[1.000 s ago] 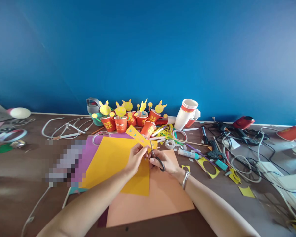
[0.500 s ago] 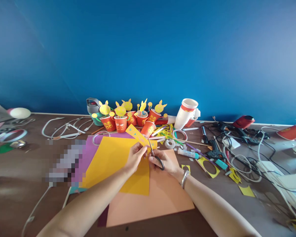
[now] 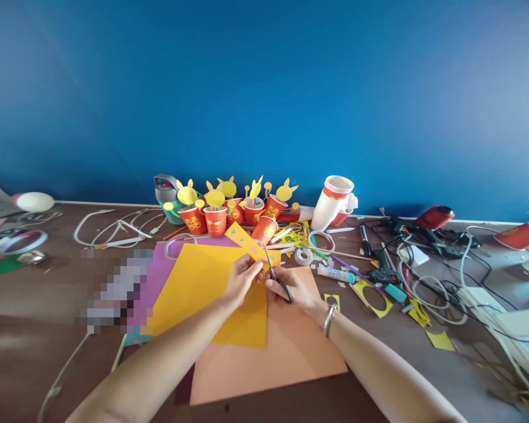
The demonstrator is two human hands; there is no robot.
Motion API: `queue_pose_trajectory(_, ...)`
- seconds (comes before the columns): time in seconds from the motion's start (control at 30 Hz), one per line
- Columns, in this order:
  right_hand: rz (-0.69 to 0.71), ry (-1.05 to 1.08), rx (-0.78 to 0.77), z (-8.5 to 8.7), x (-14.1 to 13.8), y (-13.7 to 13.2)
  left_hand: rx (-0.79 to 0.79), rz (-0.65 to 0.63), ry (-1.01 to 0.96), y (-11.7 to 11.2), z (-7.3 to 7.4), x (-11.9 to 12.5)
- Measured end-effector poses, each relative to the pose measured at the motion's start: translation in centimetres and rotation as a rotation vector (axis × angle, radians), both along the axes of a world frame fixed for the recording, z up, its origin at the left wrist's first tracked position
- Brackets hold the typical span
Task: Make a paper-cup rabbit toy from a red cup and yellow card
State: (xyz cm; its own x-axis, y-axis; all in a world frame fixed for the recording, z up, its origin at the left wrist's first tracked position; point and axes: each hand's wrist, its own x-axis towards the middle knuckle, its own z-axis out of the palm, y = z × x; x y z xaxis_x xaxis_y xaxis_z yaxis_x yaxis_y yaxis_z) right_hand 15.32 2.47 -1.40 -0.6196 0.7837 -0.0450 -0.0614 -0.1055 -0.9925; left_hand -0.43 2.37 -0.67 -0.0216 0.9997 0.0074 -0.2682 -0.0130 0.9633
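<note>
Left hand closed in a pinch on a yellow paper strip; right hand curled tight around black-handled scissors, blades at the strip's far end. Below the strip, an orange-yellow sheet lying over a peach sheet, with a purple sheet to the left. Beyond the strip, red paper cups topped with yellow rabbit cutouts. Right of the strip, a tape roll, a glue stick and a glue gun.
</note>
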Motion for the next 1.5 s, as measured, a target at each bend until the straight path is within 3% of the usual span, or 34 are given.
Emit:
queue_pose_trajectory(0.57,-0.037,0.035,0.036,-1.1,0.0,0.3,-0.002,0.006,-0.014,0.1,0.3,0.0)
queue_pose_trajectory(1.13,-0.023,0.017,0.040,-0.5,-0.1,0.0,-0.013,0.055,-0.057,-0.4,0.3,0.5)
queue_pose_trajectory(1.5,-0.050,0.000,0.080,-1.3,-0.1,0.2,-0.020,0.033,-0.051,-0.4,0.2,0.4)
